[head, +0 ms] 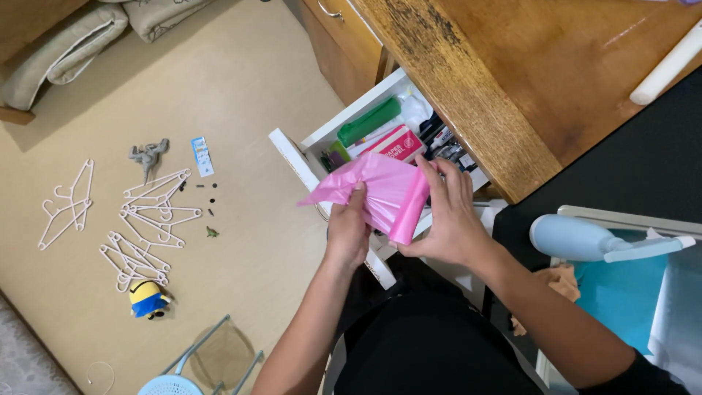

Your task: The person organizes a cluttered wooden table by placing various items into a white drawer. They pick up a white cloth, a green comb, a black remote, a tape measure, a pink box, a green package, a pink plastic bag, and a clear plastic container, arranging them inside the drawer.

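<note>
Now we grip a pink plastic bag [380, 192] | left hand [346, 232] and right hand [447, 219] fingers pinching it | above the open drawer [351, 117]

Head view — steeply downward, close

Beige floor [241, 95] bearing scattered white clothes hangers [146, 219], a grey toy figure [148, 155], a small blue-and-white card [202, 156], several tiny dark pieces [212, 199], a small green figure [211, 232] and a yellow-and-blue plush toy [148, 298]. Folded beige cushions [80, 36] lie at the upper left edge.
</note>
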